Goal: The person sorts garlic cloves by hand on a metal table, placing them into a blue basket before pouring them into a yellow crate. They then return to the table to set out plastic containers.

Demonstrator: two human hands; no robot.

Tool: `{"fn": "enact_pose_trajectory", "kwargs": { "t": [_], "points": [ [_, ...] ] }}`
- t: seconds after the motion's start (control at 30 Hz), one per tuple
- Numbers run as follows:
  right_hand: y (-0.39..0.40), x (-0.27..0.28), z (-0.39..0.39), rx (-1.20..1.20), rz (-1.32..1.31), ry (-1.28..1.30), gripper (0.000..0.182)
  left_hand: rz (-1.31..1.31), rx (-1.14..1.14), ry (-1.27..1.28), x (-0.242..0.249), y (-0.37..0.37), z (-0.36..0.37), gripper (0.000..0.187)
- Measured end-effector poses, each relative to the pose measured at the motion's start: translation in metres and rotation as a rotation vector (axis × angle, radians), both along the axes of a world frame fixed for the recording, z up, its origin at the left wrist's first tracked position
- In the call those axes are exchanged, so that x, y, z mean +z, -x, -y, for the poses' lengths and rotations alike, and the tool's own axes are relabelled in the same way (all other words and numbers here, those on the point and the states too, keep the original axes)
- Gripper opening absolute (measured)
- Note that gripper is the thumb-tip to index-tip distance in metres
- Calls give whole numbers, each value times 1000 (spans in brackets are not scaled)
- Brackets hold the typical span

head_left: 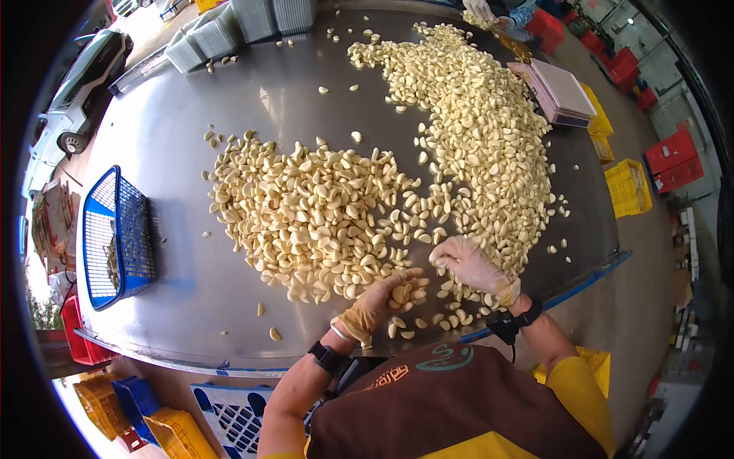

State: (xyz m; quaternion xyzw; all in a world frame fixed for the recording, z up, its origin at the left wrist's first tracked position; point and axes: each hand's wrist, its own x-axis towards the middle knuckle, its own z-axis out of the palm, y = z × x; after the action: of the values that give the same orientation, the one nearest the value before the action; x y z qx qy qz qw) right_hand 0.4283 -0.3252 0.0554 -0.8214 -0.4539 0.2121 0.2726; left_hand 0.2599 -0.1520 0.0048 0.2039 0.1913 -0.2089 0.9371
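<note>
Peeled garlic cloves (306, 206) lie in a broad pile on the metal table before me. My left hand (378, 302), in a thin glove, is turned palm up at the pile's near edge, its fingers curled around a few garlic cloves (401, 294). To its right, my gloved right hand (470, 264) hovers at the near end of a second, longer heap of garlic cloves (482, 145). Its fingertips are pressed together and point left; whatever is between them is hidden. Loose cloves lie between and just below both hands.
On the left stands a blue plastic basket (144, 252) with some scraps inside. Stacked clear trays (218, 34) sit at the far edge, and a scale (562, 88) at the right. Across the table, another person's gloved hand (480, 9) is near the heap. Crates (628, 187) surround the table.
</note>
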Motion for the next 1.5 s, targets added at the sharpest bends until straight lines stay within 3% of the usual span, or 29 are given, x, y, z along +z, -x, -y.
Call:
{"fn": "enact_pose_trajectory", "kwargs": {
  "t": [0.03,0.1,0.17,0.23,0.33,0.4,0.5,0.57,0.67,0.7,0.77,0.83,0.9,0.93,1.03,1.1,1.2,1.33,1.43,1.47,1.5],
  "points": [
    [9,10,-4,86,-192,6,10,0,10,-73,-2,-1,1,38],
    [12,12,-8,116,-119,6,12,1,24,-143,-9,-4,2,37],
    [-4,-5,-14,-90,-28,-207,10,-11,-22,69,-19,-1,-4,38],
    [-26,-22,-18,-101,234,-172,12,43,1,102,-22,1,-7,35],
    [-26,-39,-44,13,315,-194,11,-50,123,197,1,-2,-14,28],
    [-17,-44,-63,155,731,94,9,-58,197,138,9,-5,-20,28],
    [-19,-68,-73,115,879,186,9,76,305,107,-6,-1,-29,31],
    [-21,-71,-67,121,772,156,8,46,361,2,-6,1,-33,34],
    [-7,-28,-70,59,319,-167,7,-25,296,-14,-6,-3,-32,35],
    [-4,-20,-71,63,314,-168,7,-64,245,-9,-5,-2,-29,34],
    [0,-13,-70,255,75,-240,8,-128,238,-5,-9,-1,-25,34],
    [-10,-23,-77,174,148,-250,9,-11,207,33,-15,-2,-25,33],
    [-29,-37,-93,122,519,-199,14,8,211,2,-14,2,-26,32],
    [-37,-42,-98,200,655,-35,17,28,217,-28,-12,4,-28,31],
    [-41,-52,-112,230,785,-47,14,-28,237,-24,-9,2,-33,30],
    [-37,-37,-107,237,737,-56,15,-33,262,-1,-9,-1,-33,32],
    [-5,7,-88,317,242,-140,17,-62,359,85,7,1,-33,36],
    [4,3,-40,316,318,-36,18,68,288,163,-15,0,-35,36],
    [26,-12,-14,432,198,78,17,-37,359,76,3,0,-36,35],
    [37,-22,-11,511,409,-15,12,-58,375,48,16,0,-38,33],
    [44,-30,-11,509,407,-15,12,-61,373,48,12,0,-40,33]
  ]
}}
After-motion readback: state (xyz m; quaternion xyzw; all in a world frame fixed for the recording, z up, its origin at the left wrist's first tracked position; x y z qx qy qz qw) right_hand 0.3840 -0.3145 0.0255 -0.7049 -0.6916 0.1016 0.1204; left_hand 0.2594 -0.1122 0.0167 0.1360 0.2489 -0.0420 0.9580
